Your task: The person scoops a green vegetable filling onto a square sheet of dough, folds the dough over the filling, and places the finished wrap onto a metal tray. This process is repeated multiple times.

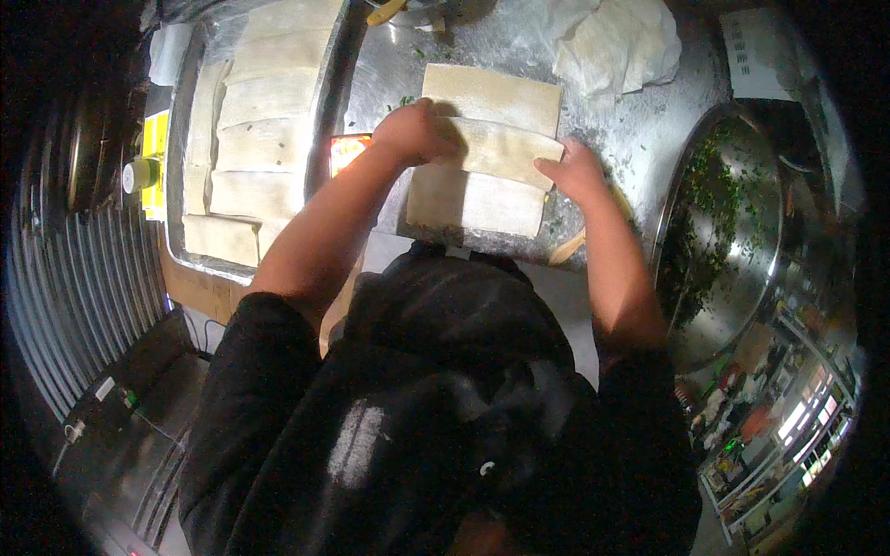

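A pale sheet of dough point(491, 148) lies on the metal counter point(612, 120), folded over itself into a thick band across its middle. My left hand point(414, 132) presses down on the left end of that fold, fingers curled. At the right end my right hand point(573, 171) grips the fold's edge. The flat far part of the sheet and the near part show above and below my hands.
A long metal tray point(190, 120) at the left holds several folded dough pieces. A large steel bowl point(732, 232) with chopped greens stands at the right. A crumpled white cloth point(621, 42) lies at the back, a wooden stick point(567, 246) near the front edge.
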The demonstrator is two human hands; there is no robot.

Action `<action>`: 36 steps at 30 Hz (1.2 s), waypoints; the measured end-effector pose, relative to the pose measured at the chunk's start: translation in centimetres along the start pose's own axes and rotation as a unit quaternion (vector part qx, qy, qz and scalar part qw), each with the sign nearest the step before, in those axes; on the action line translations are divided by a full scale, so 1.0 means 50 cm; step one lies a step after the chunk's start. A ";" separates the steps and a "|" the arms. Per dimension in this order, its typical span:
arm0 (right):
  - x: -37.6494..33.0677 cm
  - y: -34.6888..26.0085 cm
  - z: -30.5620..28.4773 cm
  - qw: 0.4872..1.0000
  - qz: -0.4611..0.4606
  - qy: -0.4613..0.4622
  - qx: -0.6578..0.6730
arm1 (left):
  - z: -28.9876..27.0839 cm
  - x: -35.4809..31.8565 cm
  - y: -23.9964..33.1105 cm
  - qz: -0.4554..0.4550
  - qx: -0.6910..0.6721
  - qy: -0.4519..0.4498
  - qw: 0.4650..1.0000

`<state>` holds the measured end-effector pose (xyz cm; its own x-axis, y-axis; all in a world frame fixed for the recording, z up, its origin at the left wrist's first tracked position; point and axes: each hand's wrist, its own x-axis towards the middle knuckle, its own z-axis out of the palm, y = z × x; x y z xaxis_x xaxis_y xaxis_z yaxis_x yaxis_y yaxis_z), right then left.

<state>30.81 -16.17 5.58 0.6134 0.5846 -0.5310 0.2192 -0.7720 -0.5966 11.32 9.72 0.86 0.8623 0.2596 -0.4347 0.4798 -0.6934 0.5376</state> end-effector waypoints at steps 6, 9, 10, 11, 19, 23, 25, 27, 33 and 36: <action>-0.060 -0.021 0.016 0.998 -0.008 0.055 0.022 | 0.025 -0.045 0.014 0.017 0.004 0.091 0.996; -0.106 -0.060 0.046 0.971 -0.091 0.192 -0.107 | -0.001 -0.095 0.081 -0.035 -0.026 0.143 0.989; -0.114 -0.068 0.046 0.982 -0.066 0.155 -0.087 | -0.012 -0.104 0.102 -0.049 -0.035 0.125 0.990; -0.117 -0.076 0.046 0.988 -0.033 0.146 -0.035 | -0.019 -0.113 0.121 -0.095 -0.052 0.110 0.988; -0.231 -0.059 -0.030 0.954 -0.129 0.013 0.269 | -0.091 -0.266 0.129 -0.013 -0.304 0.101 0.947; -0.287 -0.075 -0.021 0.841 -0.027 -0.181 0.509 | -0.079 -0.389 0.115 0.046 -0.635 -0.016 0.771; -0.284 -0.084 0.016 0.773 0.058 -0.306 0.553 | -0.058 -0.429 0.111 -0.038 -0.710 -0.095 0.697; -0.277 -0.090 0.051 0.787 0.064 -0.353 0.503 | -0.028 -0.457 0.117 -0.140 -0.707 -0.084 0.688; -0.293 -0.134 0.107 0.809 0.069 -0.361 0.459 | 0.011 -0.544 0.105 -0.177 -0.708 0.064 0.681; -0.292 -0.194 0.151 0.844 0.062 -0.325 0.422 | -0.003 -0.566 0.054 -0.195 -0.707 0.105 0.672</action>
<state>14.01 -15.35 14.59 -0.0151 0.7370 -0.6757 -0.6027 -0.5459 -0.5820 -11.77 0.59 14.73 0.5585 0.4280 -0.7106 0.2232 0.7475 0.6256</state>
